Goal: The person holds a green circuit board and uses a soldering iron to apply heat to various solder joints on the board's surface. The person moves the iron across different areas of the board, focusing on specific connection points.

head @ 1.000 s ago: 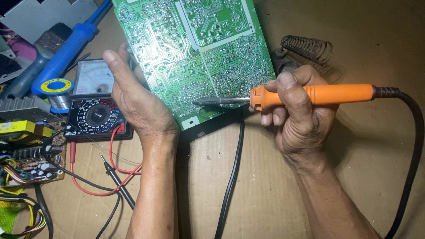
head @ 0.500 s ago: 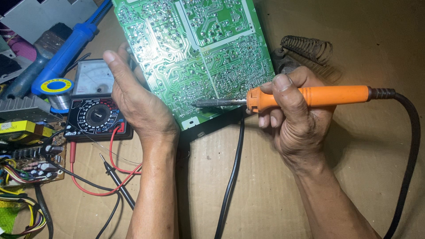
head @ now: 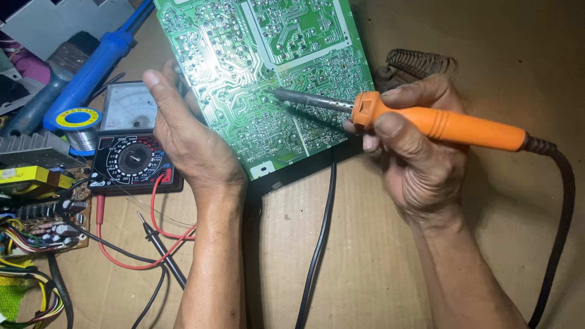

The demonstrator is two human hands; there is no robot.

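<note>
Right grip [head: 408,152] clenched on orange soldering iron [head: 426,119], tip touching green circuit board [head: 268,73] that left hand [head: 183,137] steadies at its edge; mid-joint, likely needs solder next.

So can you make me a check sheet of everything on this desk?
Surface: brown cardboard, bare patches.
Job's things: green circuit board, tilted; orange soldering iron, tip on the board.
Clutter: meter, solder reel, blue tool, small board.
Hands: left hand steadies the board's edge; right hand grips the iron.
Cables: black cord, red and black probe leads.
Surroundings: wire coil stand.
</note>
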